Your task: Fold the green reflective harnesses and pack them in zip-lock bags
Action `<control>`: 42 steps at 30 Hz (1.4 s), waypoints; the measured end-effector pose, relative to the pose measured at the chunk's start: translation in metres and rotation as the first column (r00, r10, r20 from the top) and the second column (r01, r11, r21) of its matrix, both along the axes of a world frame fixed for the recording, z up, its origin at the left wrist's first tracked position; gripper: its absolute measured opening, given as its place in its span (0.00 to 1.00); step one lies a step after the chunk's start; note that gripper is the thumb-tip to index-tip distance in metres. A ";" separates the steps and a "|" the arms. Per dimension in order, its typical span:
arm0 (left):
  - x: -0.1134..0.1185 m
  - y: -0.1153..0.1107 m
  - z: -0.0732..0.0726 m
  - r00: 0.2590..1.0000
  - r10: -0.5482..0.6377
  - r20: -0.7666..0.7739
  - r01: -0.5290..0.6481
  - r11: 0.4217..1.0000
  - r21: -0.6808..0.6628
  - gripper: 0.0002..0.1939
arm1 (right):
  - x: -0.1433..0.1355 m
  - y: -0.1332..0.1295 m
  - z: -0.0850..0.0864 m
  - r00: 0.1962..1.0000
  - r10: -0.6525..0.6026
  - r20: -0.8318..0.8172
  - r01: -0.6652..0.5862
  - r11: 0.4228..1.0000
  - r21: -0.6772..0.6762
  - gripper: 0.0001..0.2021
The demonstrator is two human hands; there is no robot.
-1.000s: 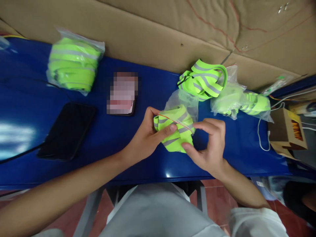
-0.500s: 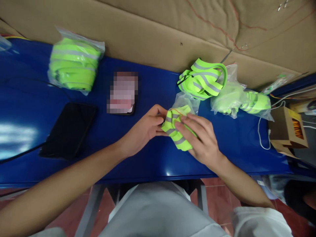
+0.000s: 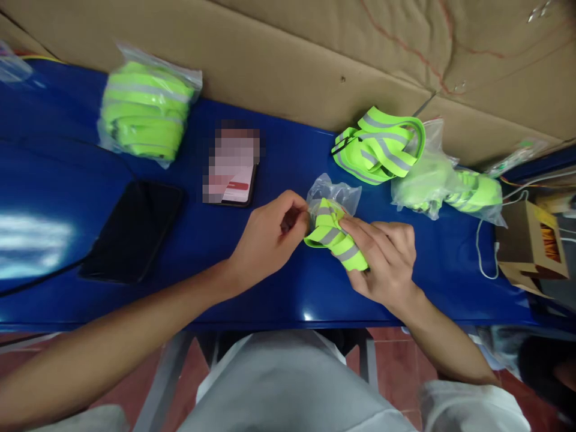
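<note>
From the head camera I look down on a blue table (image 3: 189, 282) backed by brown cardboard (image 3: 288, 66). My left hand (image 3: 265, 240) is closed in a pinch on the mouth of a small clear plastic bag (image 3: 335, 193), thumb and fingers gripping the film just beside a folded neon-green reflective strap (image 3: 335, 237). My right hand (image 3: 382, 258) is clamped around that strap, fingers on top and thumb underneath, with the strap's far end sitting at the bag's opening; how far it reaches inside I cannot tell. Strap and bag are held near the middle of the table, slightly toward its front edge.

Along the back edge to the right lies a loose bundle of the same grey-banded green strap (image 3: 380, 147), and touching it on the right a filled clear bag of straps (image 3: 450, 186) stretches toward the right end. At the back left corner sits another packed bag of green straps (image 3: 146, 111). A phone with a lit, blurred screen (image 3: 231, 165) lies between that bag and my hands, and a dark tablet (image 3: 132, 231) rests on the left part of the table, closer to the front edge. A small brown cardboard box (image 3: 528, 240) stands at the right end with a white cable (image 3: 479, 246) curling beside it.
</note>
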State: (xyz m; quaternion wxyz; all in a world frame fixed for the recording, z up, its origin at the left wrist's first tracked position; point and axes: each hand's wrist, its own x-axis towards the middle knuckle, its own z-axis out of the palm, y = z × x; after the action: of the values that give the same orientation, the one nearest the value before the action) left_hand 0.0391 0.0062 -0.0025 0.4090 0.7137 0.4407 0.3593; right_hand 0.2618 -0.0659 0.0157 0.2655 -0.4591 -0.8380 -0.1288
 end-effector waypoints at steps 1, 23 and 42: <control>0.000 0.000 0.000 1.000 0.009 0.008 -0.009 1.000 -0.008 0.04 | 0.000 0.000 0.001 1.000 -0.010 -0.004 0.010 1.000 -0.021 0.21; -0.008 0.011 -0.003 0.935 -0.253 -0.249 0.340 0.842 0.420 0.31 | 0.000 0.011 -0.003 0.927 0.008 -0.375 -0.103 0.967 -0.232 0.15; -0.010 0.001 0.009 0.846 -0.390 -0.363 0.530 0.688 0.495 0.24 | 0.000 0.006 -0.011 0.883 0.219 -0.415 -0.273 0.959 -0.075 0.15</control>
State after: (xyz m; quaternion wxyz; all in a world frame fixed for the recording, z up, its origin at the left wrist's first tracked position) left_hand 0.0293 0.0075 0.0066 0.1961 0.9273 0.1597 0.2761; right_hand 0.2617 -0.0600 0.0045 0.4157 -0.3819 -0.8234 0.0584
